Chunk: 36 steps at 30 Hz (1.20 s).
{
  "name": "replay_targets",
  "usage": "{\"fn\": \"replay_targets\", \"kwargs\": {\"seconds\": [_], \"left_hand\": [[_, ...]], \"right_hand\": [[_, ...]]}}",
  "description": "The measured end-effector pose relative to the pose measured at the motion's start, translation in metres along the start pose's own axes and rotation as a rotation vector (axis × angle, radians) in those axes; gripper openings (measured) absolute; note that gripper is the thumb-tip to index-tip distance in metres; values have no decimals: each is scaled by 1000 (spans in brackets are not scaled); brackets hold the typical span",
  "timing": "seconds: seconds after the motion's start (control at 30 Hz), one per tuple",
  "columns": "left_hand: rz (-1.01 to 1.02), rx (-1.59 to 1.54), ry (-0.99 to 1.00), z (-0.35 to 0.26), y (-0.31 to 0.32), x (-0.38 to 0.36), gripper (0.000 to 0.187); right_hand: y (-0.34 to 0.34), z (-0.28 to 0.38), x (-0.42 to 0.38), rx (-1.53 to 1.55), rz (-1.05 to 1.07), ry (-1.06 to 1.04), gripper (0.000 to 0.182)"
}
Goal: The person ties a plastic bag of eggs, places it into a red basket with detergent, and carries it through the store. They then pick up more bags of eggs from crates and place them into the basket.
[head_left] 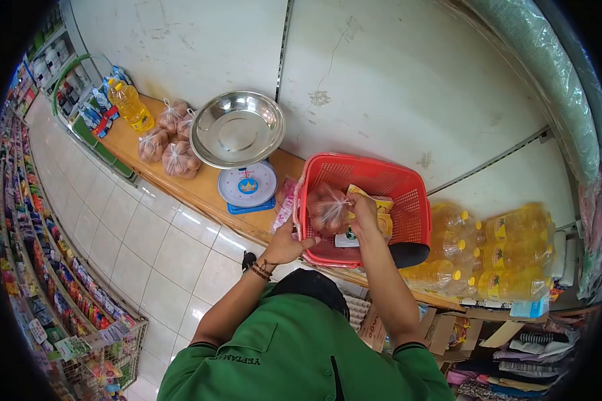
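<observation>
A red plastic basket stands on the wooden counter. Inside it, my right hand pinches the knotted top of a clear bag of round brownish items. Yellow and white packets lie beside that bag. My left hand is at the basket's near left rim, its thumb reaching over the edge; part of its fingers is hidden. Just above it lies pink and clear plastic. A blue scale with a steel bowl stands to the left.
Several similar filled bags and yellow oil bottles sit on the counter left of the scale. More oil bottles are stacked right of the basket. Shelves of packets line the far left; folded cloths lie at lower right.
</observation>
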<state>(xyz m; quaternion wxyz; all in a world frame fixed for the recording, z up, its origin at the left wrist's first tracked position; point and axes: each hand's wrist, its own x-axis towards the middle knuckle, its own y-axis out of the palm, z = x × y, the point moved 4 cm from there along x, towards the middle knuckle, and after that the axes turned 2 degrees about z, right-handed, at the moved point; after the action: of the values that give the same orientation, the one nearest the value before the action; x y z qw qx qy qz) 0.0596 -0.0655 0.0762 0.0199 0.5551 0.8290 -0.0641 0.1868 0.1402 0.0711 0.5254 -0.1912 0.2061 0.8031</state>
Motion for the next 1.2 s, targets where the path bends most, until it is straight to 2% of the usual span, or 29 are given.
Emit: {"fn": "replay_targets", "kwargs": {"seconds": [0.1, 0.23, 0.27, 0.3, 0.33, 0.37, 0.43, 0.5, 0.57, 0.6, 0.67, 0.73, 0.77, 0.83, 0.97, 1.03, 1.17, 1.2], "left_hand": [[2, -11, -5, 0, 1, -2, 77], [-3, -2, -11, 5, 1, -1, 77], [-6, -45, 5, 16, 3, 2, 73], [12, -45, 14, 3, 2, 2, 73], [22, 2, -39, -8, 0, -1, 69], [31, 50, -92, -15, -1, -2, 66], [48, -75, -27, 1, 3, 2, 61], [-5, -24, 15, 7, 2, 4, 62], [1, -55, 22, 10, 3, 4, 64], [6, -25, 5, 7, 1, 3, 65], [6, 4, -5, 3, 1, 3, 65], [-10, 68, -13, 1, 1, 1, 65], [-14, 69, -8, 0, 1, 0, 65], [-7, 55, 2, 1, 2, 1, 64], [-5, 29, -2, 1, 1, 0, 66], [-23, 16, -67, -2, 0, -5, 66], [-28, 17, -52, 4, 2, -2, 66], [-28, 8, -38, 2, 2, -3, 67]], "right_hand": [[9, -2, -14, 131, -8, -59, 12], [23, 4, -33, 114, -21, 22, 18], [24, 0, -32, 83, 39, 17, 19], [27, 0, -31, 51, 97, 5, 21], [29, -4, -27, 1, 50, 50, 19], [29, -9, -23, 7, 33, 41, 19], [31, -15, -15, -1, 173, -95, 18], [25, -11, -10, -16, 158, -102, 19], [13, -13, 5, -368, 275, -162, 24], [3, -8, 11, -369, 269, -165, 24], [-16, 14, 23, -979, 224, -405, 34], [-47, 27, 46, -1282, 24, -544, 42], [-58, 30, 53, -1283, 25, -551, 42], [-72, 34, 65, -1555, -22, -461, 48], [-60, 42, 63, -1771, -100, -575, 53], [-63, 33, 65, -1836, 139, -258, 54], [-89, 26, 86, -1889, 231, -257, 52], [-91, 28, 93, -1908, 321, -270, 53]]}}
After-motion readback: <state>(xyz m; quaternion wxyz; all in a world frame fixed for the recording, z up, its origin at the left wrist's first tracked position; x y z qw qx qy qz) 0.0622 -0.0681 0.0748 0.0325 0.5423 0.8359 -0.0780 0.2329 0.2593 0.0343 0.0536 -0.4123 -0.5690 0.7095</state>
